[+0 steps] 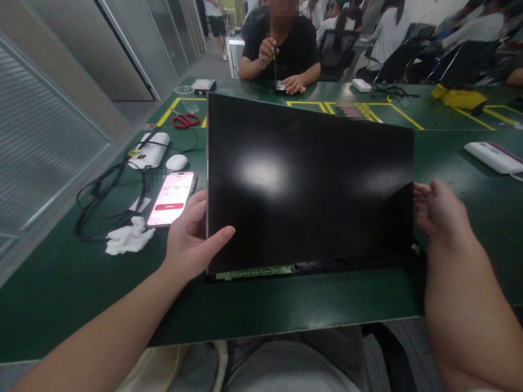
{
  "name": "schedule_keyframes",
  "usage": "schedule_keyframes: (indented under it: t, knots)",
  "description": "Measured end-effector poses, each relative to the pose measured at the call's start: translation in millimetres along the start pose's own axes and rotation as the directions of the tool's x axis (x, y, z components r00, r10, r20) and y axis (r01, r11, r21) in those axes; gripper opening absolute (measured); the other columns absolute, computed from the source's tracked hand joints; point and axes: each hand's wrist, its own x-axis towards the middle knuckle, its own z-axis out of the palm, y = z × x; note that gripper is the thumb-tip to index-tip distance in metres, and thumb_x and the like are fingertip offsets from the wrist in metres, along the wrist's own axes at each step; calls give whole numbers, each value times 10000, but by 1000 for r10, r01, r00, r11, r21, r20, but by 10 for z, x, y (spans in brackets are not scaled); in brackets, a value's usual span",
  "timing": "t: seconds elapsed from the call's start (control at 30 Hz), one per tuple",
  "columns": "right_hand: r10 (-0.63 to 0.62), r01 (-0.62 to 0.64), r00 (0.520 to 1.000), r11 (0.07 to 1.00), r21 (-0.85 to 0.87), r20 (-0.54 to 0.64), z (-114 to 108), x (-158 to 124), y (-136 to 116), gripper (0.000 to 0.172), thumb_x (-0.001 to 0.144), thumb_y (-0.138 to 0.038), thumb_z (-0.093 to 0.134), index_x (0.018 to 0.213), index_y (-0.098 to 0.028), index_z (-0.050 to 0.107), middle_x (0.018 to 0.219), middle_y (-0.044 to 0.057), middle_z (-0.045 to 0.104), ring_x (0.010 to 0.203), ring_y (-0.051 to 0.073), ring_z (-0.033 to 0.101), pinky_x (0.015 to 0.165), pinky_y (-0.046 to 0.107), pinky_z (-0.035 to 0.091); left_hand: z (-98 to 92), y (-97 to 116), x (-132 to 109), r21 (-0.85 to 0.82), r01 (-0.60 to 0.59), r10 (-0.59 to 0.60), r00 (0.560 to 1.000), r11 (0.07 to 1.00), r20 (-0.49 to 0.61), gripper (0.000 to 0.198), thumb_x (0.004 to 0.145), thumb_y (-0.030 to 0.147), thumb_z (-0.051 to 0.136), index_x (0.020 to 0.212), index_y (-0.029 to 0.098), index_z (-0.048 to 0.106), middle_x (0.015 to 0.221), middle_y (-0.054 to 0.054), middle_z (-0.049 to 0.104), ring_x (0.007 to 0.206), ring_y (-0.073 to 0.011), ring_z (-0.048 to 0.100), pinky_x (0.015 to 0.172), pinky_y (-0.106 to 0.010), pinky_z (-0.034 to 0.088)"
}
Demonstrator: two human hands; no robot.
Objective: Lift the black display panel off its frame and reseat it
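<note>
I hold a large black display panel (pixel 310 185) upright above the green table (pixel 286 310), its glossy face toward me. A thin green circuit strip runs along its bottom edge. My left hand (pixel 192 239) grips the panel's left edge, thumb across the front near the lower corner. My right hand (pixel 439 209) is at the right edge, fingers curled behind it and the palm toward the panel.
Left of the panel lie a lit phone (pixel 171 198), a crumpled white cloth (pixel 128 239), black cables (pixel 98 201), a white mouse (pixel 176 161), a white box (pixel 149 149) and red scissors (pixel 186 120). A person in black (pixel 281 49) works across the table. A white device (pixel 494 157) lies at right.
</note>
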Motion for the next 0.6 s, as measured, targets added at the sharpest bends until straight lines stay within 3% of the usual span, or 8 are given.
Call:
schedule_keyframes:
  t: [0.13, 0.27, 0.4, 0.5, 0.6]
  knots:
    - [151, -150, 988, 962, 226, 12, -78, 46, -54, 312, 1009, -318, 279, 953, -233, 574, 866, 90, 646, 757, 224, 632, 844, 396, 559, -37, -19, -54, 52, -5, 5, 1000, 999, 5, 350, 860, 377, 818, 1200, 304, 779, 1403, -33, 665, 1328, -353, 571, 1150, -477, 467]
    - [140, -166, 979, 971, 175, 151, -11, -19, -72, 311, 962, -325, 392, 1075, -223, 663, 1003, 145, 748, 1057, 306, 712, 1003, 483, 550, -56, -31, -85, 102, -76, 76, 997, 992, 11, 354, 878, 342, 789, 1224, 278, 751, 1377, -60, 663, 1328, -355, 553, 1170, -489, 444]
    - [125, -149, 976, 981, 127, 179, 96, -115, -88, 283, 852, -374, 600, 1046, -214, 729, 1047, 168, 786, 1124, 359, 716, 1009, 513, 582, -59, -28, -66, 81, -182, 178, 983, 980, 45, 351, 906, 247, 759, 1256, 265, 734, 1356, -66, 657, 1305, -319, 565, 1151, -464, 438]
    - [89, -117, 979, 982, 150, 184, 170, -204, -147, 383, 862, -461, 601, 1092, -194, 753, 1155, 174, 786, 1161, 361, 710, 1003, 497, 603, -55, -21, -56, 73, -178, 175, 984, 981, 40, 361, 907, 251, 767, 1264, 294, 737, 1355, -48, 656, 1281, -302, 589, 1126, -439, 459]
    - [49, -77, 984, 984, 161, 169, 223, -311, -234, 562, 907, -528, 575, 1321, -174, 713, 1357, 165, 727, 1262, 354, 673, 1056, 497, 584, -52, -40, -84, 49, -101, 100, 995, 994, 24, 357, 909, 302, 769, 1262, 344, 743, 1366, -29, 662, 1283, -314, 599, 1122, -447, 480]
